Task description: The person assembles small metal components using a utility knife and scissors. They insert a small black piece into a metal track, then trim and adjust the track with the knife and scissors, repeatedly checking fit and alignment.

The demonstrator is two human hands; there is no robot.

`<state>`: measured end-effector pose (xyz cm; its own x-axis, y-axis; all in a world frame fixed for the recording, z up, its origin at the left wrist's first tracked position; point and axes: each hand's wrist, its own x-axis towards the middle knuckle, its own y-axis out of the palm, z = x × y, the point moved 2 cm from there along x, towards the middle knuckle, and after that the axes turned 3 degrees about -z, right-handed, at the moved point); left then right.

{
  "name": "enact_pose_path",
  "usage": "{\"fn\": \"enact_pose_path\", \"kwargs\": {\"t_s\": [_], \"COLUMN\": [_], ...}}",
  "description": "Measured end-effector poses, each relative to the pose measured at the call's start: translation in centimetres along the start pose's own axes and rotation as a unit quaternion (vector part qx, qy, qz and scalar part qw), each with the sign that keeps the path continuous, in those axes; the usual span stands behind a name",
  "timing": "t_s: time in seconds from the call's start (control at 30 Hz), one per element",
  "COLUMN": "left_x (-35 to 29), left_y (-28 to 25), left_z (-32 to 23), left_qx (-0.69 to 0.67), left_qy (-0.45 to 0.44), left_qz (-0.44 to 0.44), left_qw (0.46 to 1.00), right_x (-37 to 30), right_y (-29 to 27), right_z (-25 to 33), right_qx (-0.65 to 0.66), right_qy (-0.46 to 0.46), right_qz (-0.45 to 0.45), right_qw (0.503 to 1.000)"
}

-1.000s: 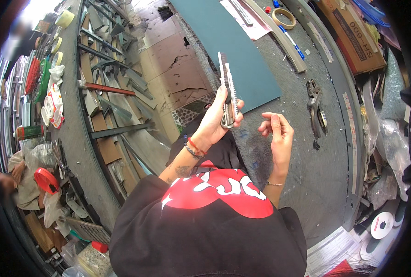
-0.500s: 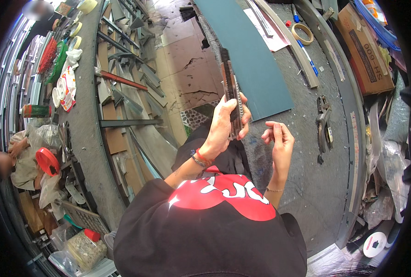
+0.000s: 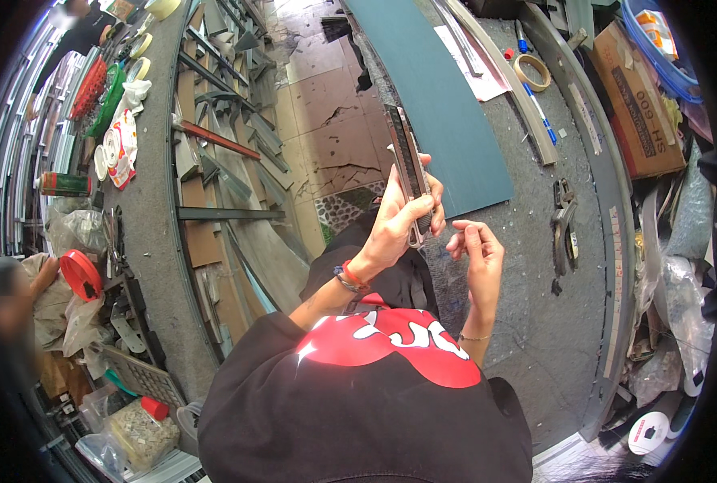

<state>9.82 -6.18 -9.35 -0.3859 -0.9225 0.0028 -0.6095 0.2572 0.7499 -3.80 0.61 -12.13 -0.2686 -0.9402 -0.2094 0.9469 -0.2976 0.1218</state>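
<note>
My left hand [image 3: 390,229] is closed round a short, narrow metal profile [image 3: 407,153] with bronze-brown sides and a dark ridged strip down its length. The piece is tilted, its far end pointing away from me, and my fingers hide part of its near half. Just right of it, my right hand [image 3: 479,249] hovers over the bench with loosely curled fingers slightly apart. Nothing shows in that hand, and it does not touch the profile. A long blue-grey panel [image 3: 447,113] lies on the bench beyond both hands.
On the grey-covered bench [image 3: 527,322] lie dark pliers [image 3: 564,225], a tape roll [image 3: 532,72], a blue pen [image 3: 539,113] and a long profile [image 3: 507,76]. A cardboard box [image 3: 636,101] stands at right. Offcuts [image 3: 229,161] fill a rack at left. Another person [image 3: 8,314] is at far left.
The profile has tilted, its far end now lower in view, and my left hand's grip round it has shifted. My right hand has moved slightly left and its fingers have curled in more.
</note>
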Motion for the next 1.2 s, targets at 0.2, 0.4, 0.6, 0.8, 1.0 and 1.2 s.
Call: {"fn": "enact_pose_path", "kwargs": {"t_s": [0.2,0.4,0.6,0.8,1.0,1.2], "left_x": [0.4,0.6,0.7,0.5,0.3,0.8], "left_y": [-0.5,-0.4,0.5,0.6,0.2,-0.3], "left_z": [0.4,0.7,1.3,2.2,2.9,2.4], "left_qx": [0.037,0.113,0.061,0.115,0.170,0.221], "left_qy": [-0.015,0.009,-0.061,-0.053,-0.054,-0.056], "left_qz": [-0.012,-0.038,-0.068,-0.087,-0.071,-0.078], "left_qw": [0.999,0.993,0.994,0.988,0.981,0.971], "right_x": [-0.9,-1.1,-1.2,-2.2,-2.6,-2.4], "right_y": [2.7,3.6,4.1,4.8,5.1,5.5], "right_z": [-0.2,-0.3,-0.2,-0.1,0.0,0.1], "right_qx": [0.156,0.211,0.234,0.222,0.229,0.217], "right_qy": [0.007,0.060,0.015,-0.009,0.004,0.057], "right_qz": [0.094,0.123,0.133,0.067,0.063,0.046], "right_qw": [0.983,0.968,0.963,0.973,0.971,0.973]}}
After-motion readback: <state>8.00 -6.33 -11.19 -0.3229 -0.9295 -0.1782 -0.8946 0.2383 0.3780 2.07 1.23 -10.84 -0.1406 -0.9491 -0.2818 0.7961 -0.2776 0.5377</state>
